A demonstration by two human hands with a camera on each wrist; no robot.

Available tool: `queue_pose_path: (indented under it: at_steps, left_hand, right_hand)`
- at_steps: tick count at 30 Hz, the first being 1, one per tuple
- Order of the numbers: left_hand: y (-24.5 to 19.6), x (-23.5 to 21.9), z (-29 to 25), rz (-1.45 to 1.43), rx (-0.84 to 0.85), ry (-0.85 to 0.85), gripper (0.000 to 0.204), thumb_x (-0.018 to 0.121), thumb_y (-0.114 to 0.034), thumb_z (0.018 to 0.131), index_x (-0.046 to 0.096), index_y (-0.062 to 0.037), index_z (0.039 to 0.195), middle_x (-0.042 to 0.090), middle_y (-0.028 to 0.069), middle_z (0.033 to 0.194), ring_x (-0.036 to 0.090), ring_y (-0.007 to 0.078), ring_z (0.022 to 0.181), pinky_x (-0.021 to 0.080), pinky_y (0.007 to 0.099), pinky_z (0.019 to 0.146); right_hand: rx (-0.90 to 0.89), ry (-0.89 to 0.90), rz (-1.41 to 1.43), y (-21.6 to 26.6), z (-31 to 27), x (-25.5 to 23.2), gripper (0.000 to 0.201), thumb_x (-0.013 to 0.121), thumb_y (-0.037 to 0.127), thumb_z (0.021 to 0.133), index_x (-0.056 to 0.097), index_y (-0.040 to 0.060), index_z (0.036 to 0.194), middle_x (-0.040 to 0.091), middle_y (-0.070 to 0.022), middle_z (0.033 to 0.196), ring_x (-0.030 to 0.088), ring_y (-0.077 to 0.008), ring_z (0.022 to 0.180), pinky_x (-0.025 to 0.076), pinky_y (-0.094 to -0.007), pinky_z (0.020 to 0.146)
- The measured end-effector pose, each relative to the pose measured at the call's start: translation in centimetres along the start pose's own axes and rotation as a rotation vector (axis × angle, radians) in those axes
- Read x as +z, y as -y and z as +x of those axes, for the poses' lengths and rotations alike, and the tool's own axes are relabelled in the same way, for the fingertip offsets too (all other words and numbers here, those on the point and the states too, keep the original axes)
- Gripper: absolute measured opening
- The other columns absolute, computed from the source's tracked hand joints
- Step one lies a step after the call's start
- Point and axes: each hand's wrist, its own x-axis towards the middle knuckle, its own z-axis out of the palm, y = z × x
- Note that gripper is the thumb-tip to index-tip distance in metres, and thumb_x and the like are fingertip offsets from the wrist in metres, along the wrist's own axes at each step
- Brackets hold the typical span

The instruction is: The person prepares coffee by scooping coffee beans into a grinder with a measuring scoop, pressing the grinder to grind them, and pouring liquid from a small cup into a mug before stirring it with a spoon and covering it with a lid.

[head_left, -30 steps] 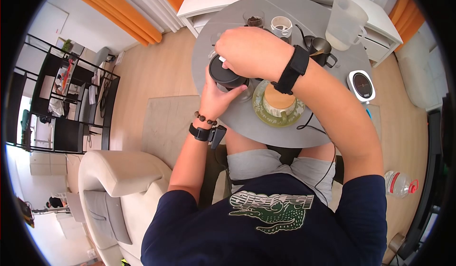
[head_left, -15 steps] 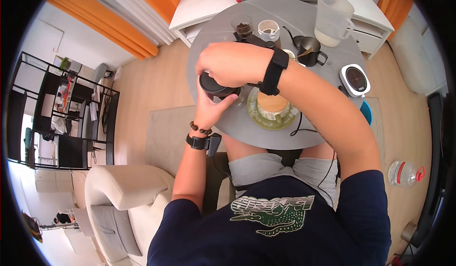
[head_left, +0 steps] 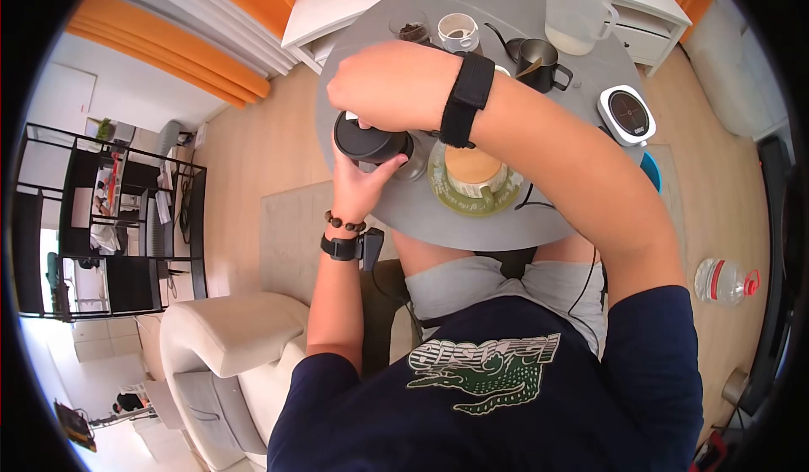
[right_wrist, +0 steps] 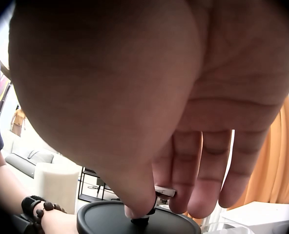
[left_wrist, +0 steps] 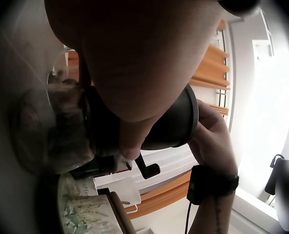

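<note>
The left hand (head_left: 358,189) curls round the black container (head_left: 368,142) near the grey table's (head_left: 425,221) edge, while the right hand (head_left: 394,86) pinches what seems a small handle (right_wrist: 165,191) just above its top

a navy crocodile-print t-shirt (head_left: 514,426) is worn with grey shorts (head_left: 451,288), black wrist straps (head_left: 468,99) and a beaded bracelet (head_left: 344,222).
</note>
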Motion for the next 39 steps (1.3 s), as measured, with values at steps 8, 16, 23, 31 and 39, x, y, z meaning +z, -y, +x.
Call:
queue_pose_path:
  at_steps: [8,16,23,31,39]
  left_hand:
    - [-0.5,0.2,0.0,-0.008,0.006,-0.02,0.093,0.102,-0.012,0.086,0.045,-0.0029,0.159,0.069,0.0127,0.145,0.068,0.0234,0.135,0.056,0.0423,0.113]
    - [-0.7,0.2,-0.1,0.03,0.003,-0.048,0.106,0.104,-0.019,0.085,0.038,-0.0027,0.165,0.071,0.0154,0.147,0.071,0.0252,0.134,0.058,0.042,0.111]
    - [-0.2,0.0,0.0,0.086,-0.001,-0.044,0.117,0.106,-0.028,0.082,0.032,-0.0018,0.17,0.067,0.0164,0.153,0.068,0.0268,0.14,0.056,0.0428,0.115]
    - [-1.6,-0.1,-0.3,-0.053,0.032,-0.018,0.121,0.107,-0.028,0.082,0.029,-0.001,0.17,0.063,0.0173,0.156,0.063,0.0268,0.144,0.051,0.0425,0.12]
    - [-2.6,1.1,-0.4,-0.107,0.019,-0.082,0.12,0.106,-0.025,0.081,0.029,-0.0015,0.17,0.059,0.0175,0.16,0.061,0.0282,0.147,0.051,0.0448,0.122]
  right_hand:
    - [0.036,-0.002,0.027,0.4,0.1,0.2,0.016,0.077,0.009,0.086,0.085,-0.0023,0.095,0.082,-0.0217,0.095,0.082,-0.0421,0.091,0.067,-0.0518,0.076]
    - [0.082,-0.084,0.09,1.3,0.4,1.5,0.023,0.081,0.016,0.091,0.079,-0.0049,0.082,0.076,-0.0258,0.084,0.077,-0.0446,0.084,0.064,-0.0505,0.08]
    - [-0.038,-0.024,0.302,0.1,1.3,2.6,0.024,0.072,-0.001,0.081,0.084,-0.0043,0.101,0.08,-0.0269,0.092,0.08,-0.0446,0.086,0.065,-0.0505,0.077]
    - [-0.023,0.118,0.404,0.1,0.7,1.0,0.027,0.069,0.006,0.096,0.084,0.0028,0.117,0.082,-0.0187,0.11,0.073,-0.0394,0.115,0.06,-0.0498,0.101]
    - [0.051,-0.053,0.181,0.8,0.8,2.0,0.023,0.07,0.021,0.098,0.085,0.0042,0.102,0.081,-0.0194,0.097,0.078,-0.0414,0.096,0.064,-0.0508,0.088]
